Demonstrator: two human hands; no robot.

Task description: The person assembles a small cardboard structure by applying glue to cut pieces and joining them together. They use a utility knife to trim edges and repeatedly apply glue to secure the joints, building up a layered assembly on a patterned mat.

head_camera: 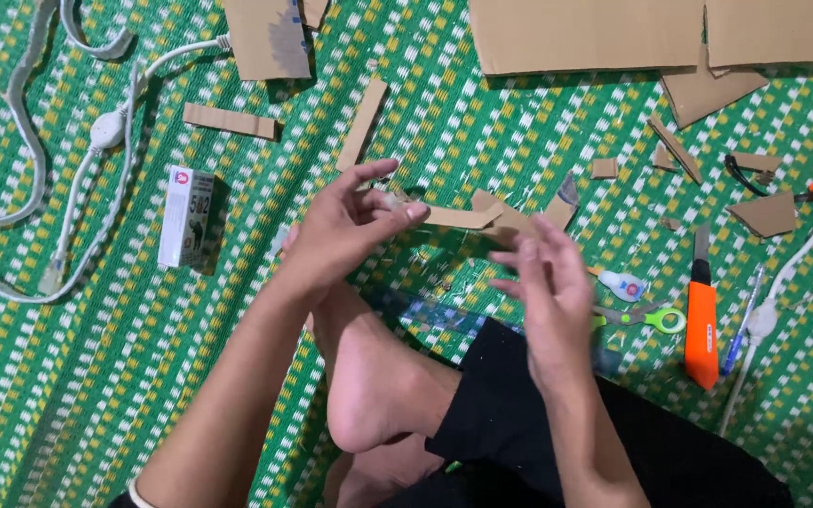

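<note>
My left hand (341, 235) pinches one end of a small glued cardboard piece (468, 216) made of thin strips, holding it just above the green woven mat (68, 376). My right hand (548, 292) hovers a little to the right and below it, fingers spread and blurred, holding nothing. My bare foot (369, 386) and a black-clad knee lie under the hands.
A small glue bottle (623, 285), green-handled scissors (656, 318), an orange utility knife (701, 325) and a blue pen (741, 329) lie at the right. Cardboard sheets (585, 33) and strips (362, 122) are scattered at the top. A white box (185, 216) and white cables (96, 141) lie left.
</note>
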